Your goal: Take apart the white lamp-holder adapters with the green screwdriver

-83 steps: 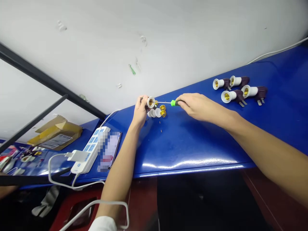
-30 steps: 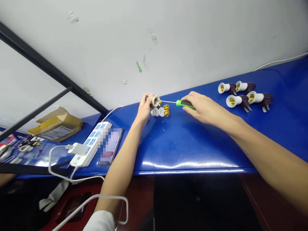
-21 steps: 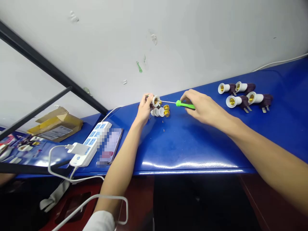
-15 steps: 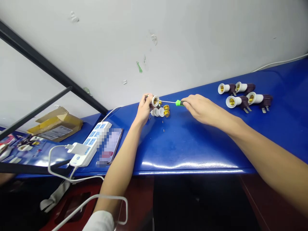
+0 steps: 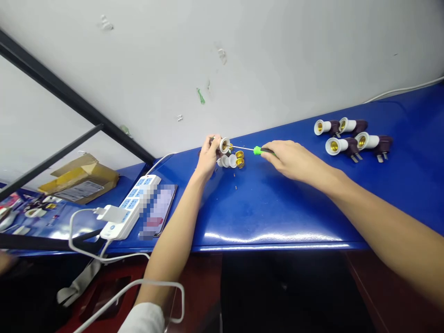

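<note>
My left hand [image 5: 209, 158] grips a white lamp socket [image 5: 225, 145] above the back of the blue table, its open mouth turned toward the right. My right hand [image 5: 286, 158] is closed around a screwdriver [image 5: 257, 151] with a green and black handle. The thin shaft reaches left into the socket's mouth; its tip is hidden inside. Just below the socket lie white plastic socket shells [image 5: 228, 161] and gold threaded sleeves [image 5: 240, 159]. A couple of tiny screws [image 5: 236, 188] rest nearer the front.
Several assembled plug-in lamp sockets [image 5: 337, 146] lie at the right. On the left are a power strip [image 5: 134, 203], a phone [image 5: 163, 210] and a torn cardboard box [image 5: 85, 180] beyond a black frame [image 5: 69, 95]. White cables [image 5: 74, 240] hang over the table's front edge.
My right hand has shifted slightly on the screwdriver handle, the fingers now more stretched along it. The socket and my left hand stay where they were.
</note>
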{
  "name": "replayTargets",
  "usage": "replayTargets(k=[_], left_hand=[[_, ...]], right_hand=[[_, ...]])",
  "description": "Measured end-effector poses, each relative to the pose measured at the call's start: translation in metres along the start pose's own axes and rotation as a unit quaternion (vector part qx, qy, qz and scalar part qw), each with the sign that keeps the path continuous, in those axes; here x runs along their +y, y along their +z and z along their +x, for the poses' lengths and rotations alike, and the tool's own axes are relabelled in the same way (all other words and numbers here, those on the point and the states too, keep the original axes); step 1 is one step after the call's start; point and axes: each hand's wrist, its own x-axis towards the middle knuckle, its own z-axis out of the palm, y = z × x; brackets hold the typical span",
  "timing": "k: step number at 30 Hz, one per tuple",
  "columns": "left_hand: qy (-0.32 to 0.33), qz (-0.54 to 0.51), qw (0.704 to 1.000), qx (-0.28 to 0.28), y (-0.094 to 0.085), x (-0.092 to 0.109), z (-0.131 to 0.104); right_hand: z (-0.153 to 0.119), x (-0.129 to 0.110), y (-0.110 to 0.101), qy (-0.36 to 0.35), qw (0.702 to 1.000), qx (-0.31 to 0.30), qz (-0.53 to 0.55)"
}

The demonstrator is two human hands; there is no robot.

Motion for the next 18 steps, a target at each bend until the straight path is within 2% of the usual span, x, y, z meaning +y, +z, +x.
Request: replayTargets(k=[5, 10, 15, 18], left_hand=[[-0.003, -0.015, 1.0, -0.003, 0.0012, 0.0019, -0.0008], [0.002, -0.01, 1.0, 0.002, 0.0002, 0.0024, 0.0007], [-0.001, 0.002, 1.0, -0.003, -0.001, 0.0011, 0.0012], [-0.005, 0.016, 1.0, 0.003, -0.0012, 0.0005, 0.0012]], right_hand=[[-0.002, -0.0037, 0.0, 0.023, 0.998, 0.053, -0.011], [0.0004, 0.0022, 0.0048, -0.027, 0.999, 0.022, 0.004], [-0.0004, 0.0044, 0.006, -0.023, 0.998, 0.058, 0.03], [-0.0002, 0.0038, 0.0059, -0.026, 0.998, 0.057, 0.027]])
